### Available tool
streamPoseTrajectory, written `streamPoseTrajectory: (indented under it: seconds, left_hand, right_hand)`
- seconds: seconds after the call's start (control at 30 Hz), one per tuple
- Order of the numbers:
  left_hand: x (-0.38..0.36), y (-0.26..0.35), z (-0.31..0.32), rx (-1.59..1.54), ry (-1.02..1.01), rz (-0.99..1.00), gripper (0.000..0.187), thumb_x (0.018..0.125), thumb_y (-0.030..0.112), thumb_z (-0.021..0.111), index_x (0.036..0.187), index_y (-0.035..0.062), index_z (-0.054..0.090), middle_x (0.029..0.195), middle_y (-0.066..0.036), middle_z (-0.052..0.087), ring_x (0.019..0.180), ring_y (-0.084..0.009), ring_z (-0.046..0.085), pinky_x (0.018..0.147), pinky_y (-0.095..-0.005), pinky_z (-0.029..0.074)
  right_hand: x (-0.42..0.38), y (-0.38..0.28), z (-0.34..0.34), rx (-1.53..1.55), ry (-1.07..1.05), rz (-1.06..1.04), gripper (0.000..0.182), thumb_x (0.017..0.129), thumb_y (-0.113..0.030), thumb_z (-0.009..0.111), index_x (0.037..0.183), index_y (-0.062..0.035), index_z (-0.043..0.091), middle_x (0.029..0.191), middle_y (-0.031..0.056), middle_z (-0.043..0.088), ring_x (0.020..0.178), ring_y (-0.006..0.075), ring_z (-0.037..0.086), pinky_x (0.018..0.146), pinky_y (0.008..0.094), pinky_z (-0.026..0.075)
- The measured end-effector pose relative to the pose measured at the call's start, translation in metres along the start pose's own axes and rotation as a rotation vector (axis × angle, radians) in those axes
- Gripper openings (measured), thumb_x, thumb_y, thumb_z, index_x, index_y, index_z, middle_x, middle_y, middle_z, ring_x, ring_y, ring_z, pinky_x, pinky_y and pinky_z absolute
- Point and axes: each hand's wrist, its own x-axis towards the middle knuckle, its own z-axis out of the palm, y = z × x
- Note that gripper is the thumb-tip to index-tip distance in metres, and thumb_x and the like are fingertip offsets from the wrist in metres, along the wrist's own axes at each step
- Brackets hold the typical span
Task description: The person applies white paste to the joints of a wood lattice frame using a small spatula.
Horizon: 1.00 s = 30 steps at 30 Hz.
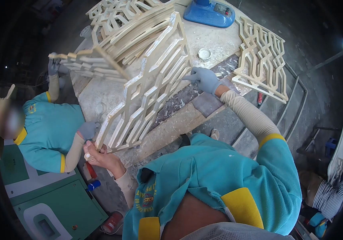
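A pale wooden lattice panel (145, 90) stands tilted over the work table (89, 94), its outer edge smeared with white. Bare and closed, my left hand (102, 159) grips its lower corner. On the panel's right side, my gloved right hand (206, 80) has a finger stretched out to the frame; whether it grips the panel I cannot tell. A second lattice panel (87, 66) leans to the left, held at its far end by a co-worker's gloved hand (53, 66). The co-worker's other gloved hand (88, 130) is close to my left hand.
Curved wooden strips (139, 34) are piled behind the panels. A blue scale (209, 14) and a small white dish (204, 54) stand on the table. Another lattice panel (261, 58) lies at the right edge. A green machine (55, 196) stands at the lower left.
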Motion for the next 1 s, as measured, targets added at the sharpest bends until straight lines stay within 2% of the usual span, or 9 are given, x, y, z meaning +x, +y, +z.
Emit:
streamPoseTrajectory:
  seconds: [0.2, 0.27, 0.33, 0.4, 0.43, 0.53, 0.6, 0.77, 1.0]
  left_hand:
    - [-0.006, 0.008, -0.017, 0.068, -0.061, -0.040, 0.025, 0.091, 0.024, 0.063, 0.078, 0.0070, 0.050, 0.075, -0.001, 0.052, 0.057, -0.0074, 0.044, 0.051, -0.0213, 0.032]
    - [-0.017, 0.012, -0.025, 0.100, -0.150, -0.052, 0.025, 0.091, 0.021, 0.061, 0.076, 0.0065, 0.048, 0.075, -0.002, 0.052, 0.057, -0.0090, 0.043, 0.052, -0.0223, 0.033]
    - [-0.035, 0.009, -0.035, 0.295, -0.247, 0.376, 0.022, 0.092, 0.013, 0.054, 0.074, 0.0056, 0.043, 0.069, -0.004, 0.047, 0.056, -0.0123, 0.041, 0.055, -0.0260, 0.036]
    - [-0.059, 0.011, -0.046, 0.109, -0.337, 0.275, 0.021, 0.091, 0.011, 0.053, 0.073, 0.0048, 0.043, 0.067, -0.004, 0.046, 0.057, -0.0130, 0.040, 0.056, -0.0272, 0.036]
    - [-0.070, 0.012, -0.054, -0.080, -0.441, 0.193, 0.020, 0.090, 0.009, 0.051, 0.073, 0.0041, 0.042, 0.064, -0.004, 0.044, 0.057, -0.0136, 0.039, 0.057, -0.0285, 0.036]
    - [-0.098, 0.014, -0.077, -0.054, -0.494, 0.153, 0.022, 0.087, 0.012, 0.059, 0.074, 0.0038, 0.044, 0.062, -0.004, 0.042, 0.059, -0.0125, 0.038, 0.058, -0.0284, 0.034]
    - [-0.112, 0.019, -0.085, -0.013, -0.553, 0.090, 0.023, 0.086, 0.017, 0.064, 0.076, 0.0031, 0.047, 0.063, -0.004, 0.044, 0.059, -0.0127, 0.038, 0.058, -0.0283, 0.033]
    - [-0.136, 0.010, -0.102, -0.012, -0.562, 0.099, 0.024, 0.085, 0.018, 0.067, 0.083, 0.0008, 0.051, 0.066, -0.003, 0.043, 0.062, -0.0120, 0.038, 0.058, -0.0279, 0.031]
    - [-0.155, 0.012, -0.110, 0.063, -0.588, 0.139, 0.021, 0.084, 0.020, 0.065, 0.084, 0.0030, 0.053, 0.069, -0.003, 0.042, 0.065, -0.0129, 0.038, 0.059, -0.0286, 0.031]
  right_hand:
    - [-0.018, -0.021, 0.002, -0.091, -0.043, 0.002, 0.054, 0.077, -0.001, 0.061, 0.117, -0.0367, 0.069, 0.093, 0.0084, 0.057, 0.082, 0.0303, 0.062, 0.075, 0.0409, 0.052]
    - [-0.030, -0.023, -0.015, -0.027, -0.229, 0.195, 0.050, 0.081, -0.004, 0.061, 0.118, -0.0366, 0.068, 0.098, 0.0095, 0.064, 0.088, 0.0311, 0.065, 0.079, 0.0405, 0.053]
    - [-0.044, -0.010, -0.045, -0.042, -0.221, 0.415, 0.042, 0.082, -0.003, 0.060, 0.116, -0.0256, 0.070, 0.100, 0.0118, 0.070, 0.090, 0.0304, 0.067, 0.084, 0.0389, 0.053]
    - [-0.054, 0.004, -0.092, 0.202, -0.077, 0.563, 0.036, 0.082, -0.002, 0.060, 0.113, -0.0162, 0.072, 0.101, 0.0146, 0.072, 0.091, 0.0282, 0.069, 0.085, 0.0363, 0.054]
    - [-0.066, 0.069, -0.083, 0.027, 0.185, 0.318, 0.032, 0.080, -0.003, 0.065, 0.110, -0.0137, 0.073, 0.094, 0.0103, 0.073, 0.082, 0.0206, 0.070, 0.074, 0.0347, 0.055]
    - [-0.044, 0.076, -0.173, 0.161, 0.158, 0.648, 0.037, 0.081, 0.002, 0.059, 0.115, -0.0064, 0.071, 0.091, 0.0087, 0.074, 0.071, 0.0137, 0.069, 0.063, 0.0290, 0.054]
    - [-0.014, 0.075, -0.211, 0.145, 0.174, 0.590, 0.033, 0.084, -0.005, 0.061, 0.115, -0.0056, 0.071, 0.081, 0.0039, 0.071, 0.063, 0.0072, 0.063, 0.059, 0.0242, 0.051]
    - [0.071, 0.036, -0.200, -0.110, -0.165, -0.145, 0.025, 0.082, -0.004, 0.064, 0.104, -0.0085, 0.074, 0.087, 0.0130, 0.072, 0.072, 0.0232, 0.067, 0.068, 0.0332, 0.051]
    - [0.117, 0.004, -0.076, -0.411, -0.585, -0.152, 0.022, 0.080, -0.010, 0.066, 0.099, -0.0088, 0.074, 0.098, 0.0162, 0.071, 0.091, 0.0350, 0.068, 0.080, 0.0388, 0.054]
